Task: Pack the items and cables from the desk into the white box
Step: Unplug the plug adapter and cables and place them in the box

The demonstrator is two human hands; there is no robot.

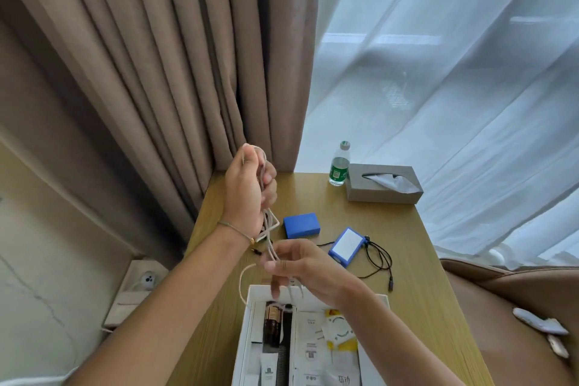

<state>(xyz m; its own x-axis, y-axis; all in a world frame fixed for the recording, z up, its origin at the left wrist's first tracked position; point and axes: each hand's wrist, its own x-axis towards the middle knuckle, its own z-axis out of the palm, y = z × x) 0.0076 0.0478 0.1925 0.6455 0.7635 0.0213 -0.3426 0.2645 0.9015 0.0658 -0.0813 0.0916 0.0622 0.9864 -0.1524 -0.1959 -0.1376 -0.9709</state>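
Wooden yellowish surface (391, 229) by the curtains, with the open white cardboard box (247, 316) at its near edge. Left hand (247, 194) is raised, gripping loops of a thin white cable (266, 222); right hand (300, 266) pinches the lower strands just above the box. Two blue rectangular packs (301, 224) lie farther back.

One camera sits on the person's head. It looks forward and down, close over the desk (344, 307), with curtains (156, 56) filling the top.
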